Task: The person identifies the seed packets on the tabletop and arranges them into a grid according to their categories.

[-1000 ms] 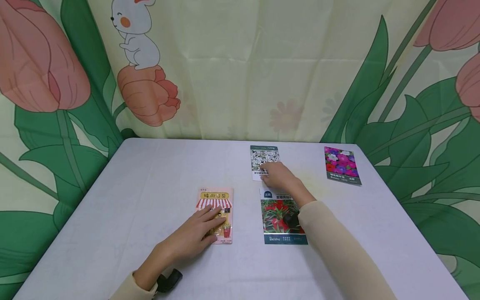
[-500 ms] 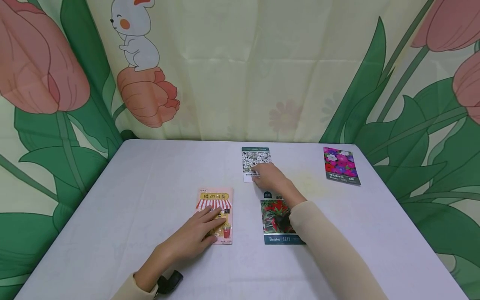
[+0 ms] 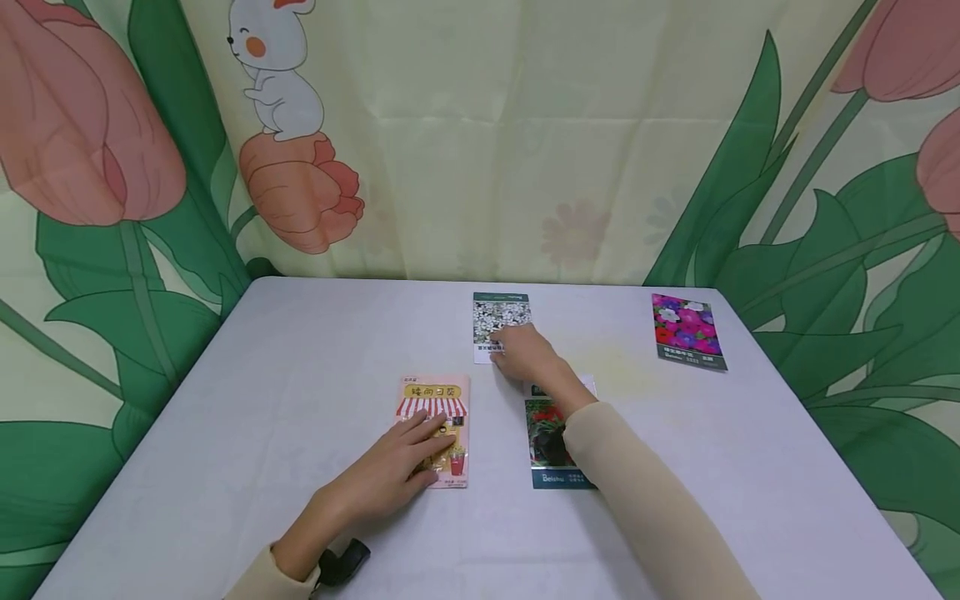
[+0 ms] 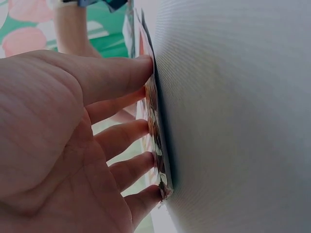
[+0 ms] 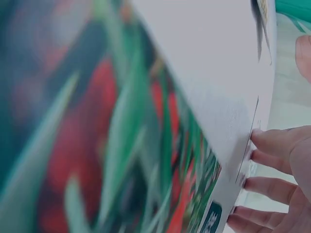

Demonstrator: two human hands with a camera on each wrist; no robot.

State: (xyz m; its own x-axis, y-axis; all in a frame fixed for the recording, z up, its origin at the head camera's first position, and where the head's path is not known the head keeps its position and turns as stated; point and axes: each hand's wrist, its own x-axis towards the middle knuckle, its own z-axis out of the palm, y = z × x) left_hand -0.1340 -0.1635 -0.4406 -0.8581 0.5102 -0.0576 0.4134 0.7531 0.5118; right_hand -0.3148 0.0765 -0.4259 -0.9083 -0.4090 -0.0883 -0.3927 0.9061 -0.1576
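Note:
My left hand [image 3: 382, 477] rests with spread fingers on a pink sunflower seed packet [image 3: 432, 390], covering its lower left part. The left wrist view shows the fingertips [image 4: 150, 158] on the packet's face and the thumb at its edge. At the back middle, my right hand [image 3: 527, 354] touches the lower part of a seed packet with white flowers [image 3: 498, 312], its fingertips pressing down. Under my right forearm lies a red-flower seed packet [image 3: 540, 478], partly hidden by the sleeve; its printed face [image 5: 126, 126] fills much of the right wrist view.
A seed packet with pink and purple flowers [image 3: 686, 329] lies near the back right edge of the white table [image 3: 225, 433]. Behind the table hangs a curtain [image 3: 450, 167] printed with tulips and a rabbit.
My right hand has slid the white-flower packet to the left along the back of the table. My left hand and the pink packet have stayed put.

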